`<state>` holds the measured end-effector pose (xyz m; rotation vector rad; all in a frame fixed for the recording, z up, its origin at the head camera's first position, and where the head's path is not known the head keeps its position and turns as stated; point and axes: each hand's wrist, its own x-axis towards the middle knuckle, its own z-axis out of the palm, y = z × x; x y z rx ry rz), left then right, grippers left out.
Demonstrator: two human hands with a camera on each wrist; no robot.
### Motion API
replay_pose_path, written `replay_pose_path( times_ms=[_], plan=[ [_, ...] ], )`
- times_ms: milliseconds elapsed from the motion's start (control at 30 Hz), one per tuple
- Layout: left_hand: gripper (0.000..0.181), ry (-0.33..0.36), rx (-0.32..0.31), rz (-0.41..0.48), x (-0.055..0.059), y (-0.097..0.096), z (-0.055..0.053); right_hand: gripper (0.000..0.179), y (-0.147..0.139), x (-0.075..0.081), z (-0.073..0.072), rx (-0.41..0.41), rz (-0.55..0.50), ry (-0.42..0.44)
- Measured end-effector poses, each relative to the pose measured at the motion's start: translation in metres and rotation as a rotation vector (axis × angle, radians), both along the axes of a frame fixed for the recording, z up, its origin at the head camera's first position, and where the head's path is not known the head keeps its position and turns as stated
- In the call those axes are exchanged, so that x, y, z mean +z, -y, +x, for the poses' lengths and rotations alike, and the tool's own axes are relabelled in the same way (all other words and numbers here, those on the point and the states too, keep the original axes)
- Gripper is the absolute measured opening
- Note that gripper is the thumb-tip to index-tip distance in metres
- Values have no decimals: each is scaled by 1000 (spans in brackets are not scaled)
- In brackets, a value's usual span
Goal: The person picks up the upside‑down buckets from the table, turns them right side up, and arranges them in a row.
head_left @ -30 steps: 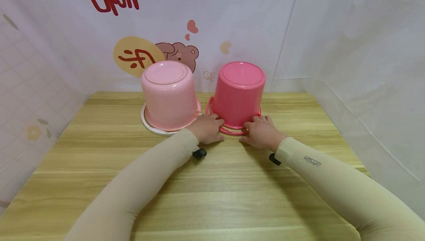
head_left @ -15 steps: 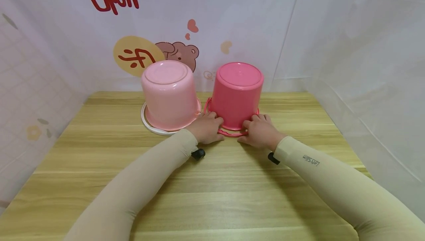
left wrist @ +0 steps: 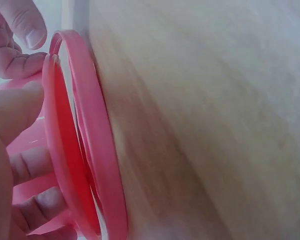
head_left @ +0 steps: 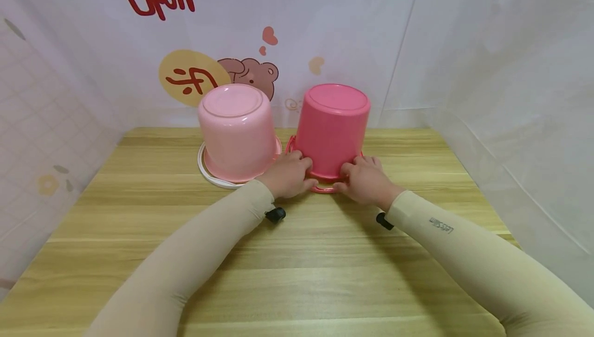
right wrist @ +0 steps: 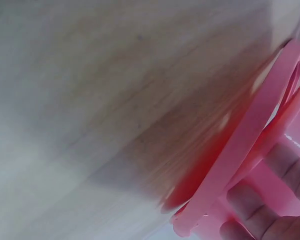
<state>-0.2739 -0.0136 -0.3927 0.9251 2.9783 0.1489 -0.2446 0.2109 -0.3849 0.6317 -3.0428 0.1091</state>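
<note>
A bright pink bucket (head_left: 330, 136) is upside down at the back of the table, its base facing up. On its left side my left hand (head_left: 289, 173) grips it low at the rim, and my right hand (head_left: 367, 181) does the same on the right. Fingers of both hands lie against the outer wall. Between the thumbs, the bucket's pink handle (head_left: 323, 189) curves along the near side. The left wrist view shows a gap between the rim (left wrist: 65, 150) and the handle, with the rim's inside visible. In the right wrist view the handle (right wrist: 240, 140) slants past the fingers.
A pale pink bucket (head_left: 238, 136), also upside down, stands close on the left, its white handle (head_left: 221, 184) on the table around its rim. Behind both is a white printed curtain (head_left: 352, 33), with more sheeting on either side. The wooden table (head_left: 306, 275) extends toward me.
The bright pink bucket first shifts slightly left and toward me, then its base rises a little. Both hands move along with it, still at the rim. The pale pink bucket stays put.
</note>
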Motion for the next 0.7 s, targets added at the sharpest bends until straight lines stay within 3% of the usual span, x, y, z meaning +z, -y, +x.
replay_pose_path(
  times_ms=[700],
  plan=[
    [24, -175, 17, 103, 10, -2, 4, 33, -1, 16, 10, -41, -94, -123]
  ],
)
